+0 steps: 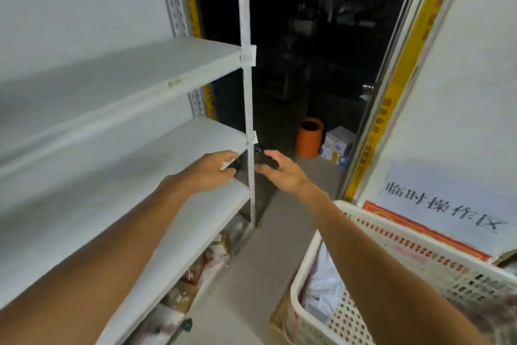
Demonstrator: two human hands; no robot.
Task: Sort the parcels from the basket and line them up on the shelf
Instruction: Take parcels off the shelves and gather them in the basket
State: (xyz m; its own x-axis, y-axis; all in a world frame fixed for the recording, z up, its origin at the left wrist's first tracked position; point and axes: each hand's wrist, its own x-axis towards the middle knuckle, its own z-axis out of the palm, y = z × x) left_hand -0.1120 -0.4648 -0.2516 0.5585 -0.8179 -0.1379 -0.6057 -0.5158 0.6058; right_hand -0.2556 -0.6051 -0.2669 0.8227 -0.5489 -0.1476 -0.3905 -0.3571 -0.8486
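**Both hands on a dark parcel at the shelf's rt end**

Nearest: two bare forearms reach fwd from the bottom edge. Lower rt, the white perforated basket (405, 238) is cut off by the frame's bottom and rt edges. The rt forearm crosses over it and hides most of the contents. A crumpled white bag (324, 283) shows inside, other items too blurred to tell.

Lower left, the bottom level of the white shelf (140, 149) holds packets (207, 260), smeared by blur, w/ no labels readable. The boards above them are bare where visible.

Mid-distance: left hand (212, 171) and rt hand (282, 174) meet at the front upright post (246, 93). The dark parcel (264, 160) sits between them, approx. level w/ the gap under the second board. Its long axis runs left-rt, roughly level, one end toward each hand. The post covers its middle. Left fingers curl round the left end, a small white patch showing by them. Rt thumb and fingers pinch the rt end. Can't tell if it rests on a board, nor its exact shape.

Rt wall: a paper sign (444, 205) w/ handwritten characters.

Far: an orange bin (309, 137) and white boxes (337, 143) on the floor. Beyond them is a dark room, contents hard to make out.
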